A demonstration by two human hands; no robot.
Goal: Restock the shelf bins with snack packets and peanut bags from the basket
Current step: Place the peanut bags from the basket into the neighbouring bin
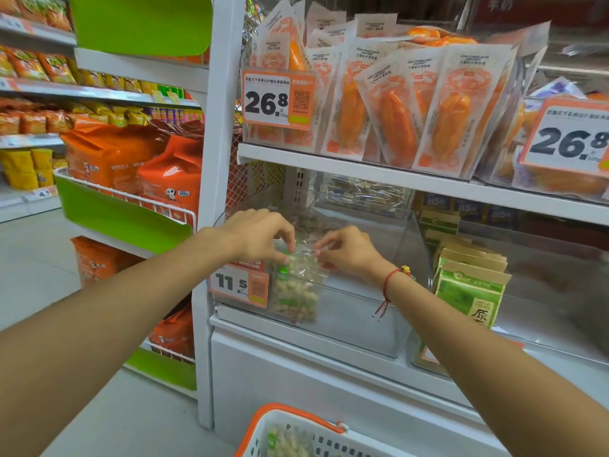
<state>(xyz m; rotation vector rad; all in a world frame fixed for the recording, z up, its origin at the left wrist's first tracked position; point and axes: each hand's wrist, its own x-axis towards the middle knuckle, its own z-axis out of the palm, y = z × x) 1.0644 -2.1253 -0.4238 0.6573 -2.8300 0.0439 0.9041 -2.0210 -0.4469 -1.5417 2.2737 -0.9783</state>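
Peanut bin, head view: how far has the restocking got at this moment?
Done: nothing settled shows in the clear bin with the 11.5 price tag; its visible floor is bare. In hand: both hands, left and right, pinch the top of one peanut bag at the bin's front wall. Left: more peanuts lie in the basket below. Early stage, it seems.

White shop shelving — green-fronted side racks — pale grey floor.
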